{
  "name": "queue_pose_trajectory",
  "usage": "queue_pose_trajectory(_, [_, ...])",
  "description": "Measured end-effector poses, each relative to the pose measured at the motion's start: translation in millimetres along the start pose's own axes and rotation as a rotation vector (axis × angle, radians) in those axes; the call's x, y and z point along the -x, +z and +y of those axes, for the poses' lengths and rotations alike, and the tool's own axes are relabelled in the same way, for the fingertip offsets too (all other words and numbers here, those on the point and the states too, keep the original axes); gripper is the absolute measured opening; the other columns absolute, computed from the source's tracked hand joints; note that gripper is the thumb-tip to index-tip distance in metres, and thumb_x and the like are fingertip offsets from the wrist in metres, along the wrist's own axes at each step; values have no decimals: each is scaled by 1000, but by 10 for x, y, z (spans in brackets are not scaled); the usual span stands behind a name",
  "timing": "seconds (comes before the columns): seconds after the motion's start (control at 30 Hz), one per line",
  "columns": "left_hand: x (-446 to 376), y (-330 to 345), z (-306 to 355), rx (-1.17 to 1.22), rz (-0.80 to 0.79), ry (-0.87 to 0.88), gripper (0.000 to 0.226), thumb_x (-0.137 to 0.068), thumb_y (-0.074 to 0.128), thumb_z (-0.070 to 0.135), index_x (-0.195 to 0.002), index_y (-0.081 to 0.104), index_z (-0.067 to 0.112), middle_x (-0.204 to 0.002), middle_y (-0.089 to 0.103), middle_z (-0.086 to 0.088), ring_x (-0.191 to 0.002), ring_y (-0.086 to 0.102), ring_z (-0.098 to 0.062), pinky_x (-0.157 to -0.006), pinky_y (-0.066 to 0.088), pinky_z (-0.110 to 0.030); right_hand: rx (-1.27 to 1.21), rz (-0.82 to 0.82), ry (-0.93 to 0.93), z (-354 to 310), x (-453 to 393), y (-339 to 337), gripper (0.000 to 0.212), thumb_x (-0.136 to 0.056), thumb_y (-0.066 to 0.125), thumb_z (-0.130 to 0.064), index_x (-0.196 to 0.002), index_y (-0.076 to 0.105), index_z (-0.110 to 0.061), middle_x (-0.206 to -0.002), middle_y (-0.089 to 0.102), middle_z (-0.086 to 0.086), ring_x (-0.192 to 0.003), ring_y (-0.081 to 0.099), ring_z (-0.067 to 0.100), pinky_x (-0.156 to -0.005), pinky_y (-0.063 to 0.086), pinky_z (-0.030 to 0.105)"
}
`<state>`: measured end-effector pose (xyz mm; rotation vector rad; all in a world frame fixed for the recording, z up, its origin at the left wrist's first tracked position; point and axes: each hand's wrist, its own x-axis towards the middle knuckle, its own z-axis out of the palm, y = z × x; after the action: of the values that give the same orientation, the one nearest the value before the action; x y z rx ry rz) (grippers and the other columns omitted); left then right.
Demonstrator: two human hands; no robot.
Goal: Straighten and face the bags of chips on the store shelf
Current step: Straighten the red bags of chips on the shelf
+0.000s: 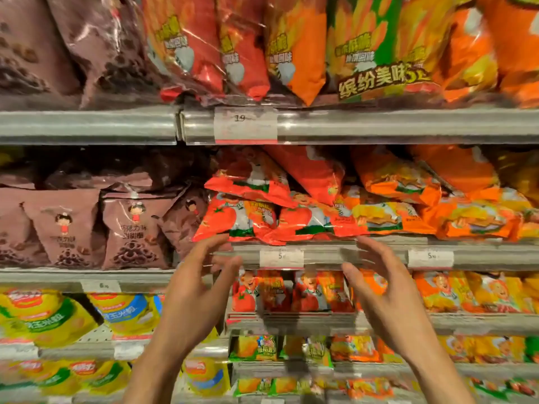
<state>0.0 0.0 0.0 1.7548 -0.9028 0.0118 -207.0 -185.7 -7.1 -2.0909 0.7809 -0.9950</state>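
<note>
Store shelving (pixel 364 125) across the whole view, several tiers deep, grey metal rails with price tags (pixel 245 123). Top tier: brown bags at left, red and orange chip bags (pixel 294 45) leaning at right. Middle tier: brown snack bags (pixel 132 225) with a cartoon child at left, standing upright and facing out; just beside them, red chip bags (pixel 248 217) piled untidily, one lying flat across the tops of others, one tilted behind. Orange chip bags (pixel 399 196) further right, likewise stacked flat and askew. Below, small red and orange packs (pixel 280 293) standing in a row; yellow bags (pixel 46 313) at lower left.

Left hand (pixel 189 290) raised just under the red chip bags, fingers spread and loosely curved, fingertips (pixel 215 240) at the lower edge of the leftmost red bag; contact impossible to tell through the blur. Right hand (pixel 382 290) raised opposite, fingers apart and relaxed, holding nothing, fingertips near the middle rail below the red and orange bags. Both hands well apart from each other, palms facing inward.
</note>
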Motion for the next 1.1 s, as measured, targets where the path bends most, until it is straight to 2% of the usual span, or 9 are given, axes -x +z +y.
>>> queue_pose_trajectory(0.17, [-268, -115, -127, 111, 39, 7, 29, -91, 70, 28, -118, 62, 37, -100, 69, 27, -89, 67, 5, -71, 48, -7, 37, 25, -98, -166, -165, 116, 51, -88, 55, -60, -136, 42, -51, -138, 45, -30, -128, 45, -5, -101, 39, 27])
queue_pose_trajectory(0.27, [-445, -198, -166, 91, 65, 22, 26, -92, 71, 31, -116, 63, 35, -103, 69, 29, -91, 67, 7, -72, 49, -7, 90, 22, -164, -289, -334, 217, 50, -90, 54, -59, -137, 41, -49, -135, 43, -33, -126, 41, -12, -97, 33, 16])
queue_pose_trajectory(0.33, [-575, -240, -180, 35, 94, 48, 28, -92, 71, 38, -118, 62, 35, -103, 68, 30, -93, 65, 8, -76, 50, -12, 147, 11, -211, -373, -477, 307, 50, -92, 55, -55, -139, 43, -42, -133, 45, -27, -122, 43, -10, -95, 30, 10])
queue_pose_trajectory(0.53, [-1106, -241, -173, -136, 119, -2, 57, -90, 56, 64, -137, 50, 32, -122, 60, 9, -92, 58, 8, -89, 51, -37, 362, -85, -373, -594, -992, 603, 54, -96, 59, -43, -143, 46, -21, -137, 49, -3, -128, 47, 13, -101, 35, 23])
queue_pose_trajectory(0.6, [-1272, -189, -125, -163, 80, -20, 67, -90, 52, 70, -142, 47, 28, -124, 59, 3, -92, 57, 5, -88, 48, -37, 443, -116, -381, -640, -1126, 695, 59, -96, 57, -44, -147, 43, -17, -142, 46, 3, -132, 44, 20, -109, 35, 29])
queue_pose_trajectory(0.73, [-1535, -82, -42, -141, -4, -92, 73, -87, 50, 73, -142, 48, 25, -132, 64, -7, -120, 60, -27, -89, 42, -34, 518, -197, -385, -673, -1249, 811, 66, -97, 51, -49, -151, 36, -16, -148, 43, 6, -135, 41, 23, -113, 36, 39])
queue_pose_trajectory(0.93, [-1771, -19, 17, -103, -94, -231, 84, -82, 50, 78, -145, 47, 23, -138, 61, -8, -124, 57, -32, -102, 45, -39, 502, -243, -469, -660, -1224, 788, 61, -97, 51, -50, -148, 43, -17, -144, 47, 0, -131, 43, 18, -110, 37, 34])
queue_pose_trajectory(1.03, [-1781, -12, 27, -56, -103, -249, 86, -76, 56, 77, -143, 50, 23, -136, 62, -6, -123, 58, -29, -106, 45, -43, 517, -100, -496, -609, -1251, 657, 51, -96, 55, -44, -138, 54, -14, -136, 53, 6, -128, 45, 23, -109, 39, 39])
queue_pose_trajectory(1.1, [-1774, 4, 33, -33, -88, -243, 79, -77, 61, 70, -140, 52, 23, -134, 63, -5, -122, 58, -28, -107, 45, -44, 543, 35, -406, -538, -1309, 557, 51, -94, 59, -38, -134, 54, -8, -131, 54, 16, -126, 46, 33, -107, 41, 43])
